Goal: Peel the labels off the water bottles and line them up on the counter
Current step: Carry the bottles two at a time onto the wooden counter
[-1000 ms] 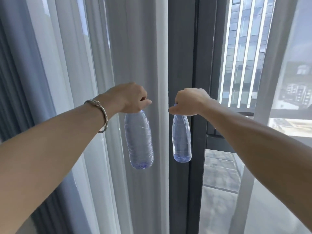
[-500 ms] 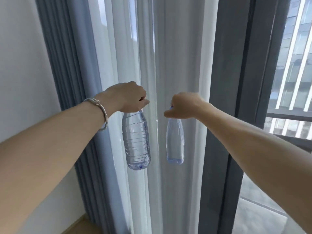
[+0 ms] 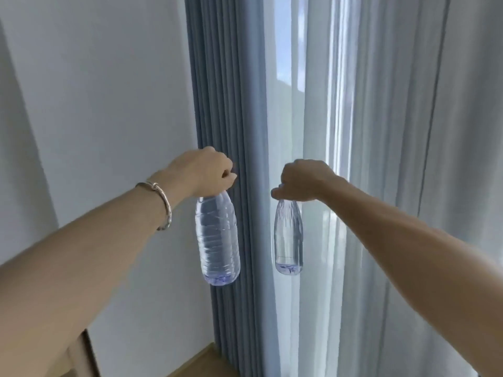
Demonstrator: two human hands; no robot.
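Note:
Two clear plastic water bottles hang in the air in front of me, both without labels. My left hand [image 3: 204, 170], a bracelet on its wrist, grips the wider ribbed bottle [image 3: 217, 238] by its neck. My right hand [image 3: 304, 180] grips the slimmer smooth bottle [image 3: 288, 238] by its top. Both bottles hang upright, a hand's width apart, and their caps are hidden inside my fists. No counter is in view.
A white wall [image 3: 109, 104] fills the left. A blue-grey curtain [image 3: 223, 91] hangs behind the left bottle, with sheer white curtains [image 3: 381, 159] over a window to the right. Wooden floor [image 3: 201, 363] shows at the bottom, with a pale frame edge [image 3: 81, 357] at lower left.
My view has swung left: the window frame and outside buildings have left the picture, and the wall and blue-grey curtain have come in. Both hands still hold their bottles the same way.

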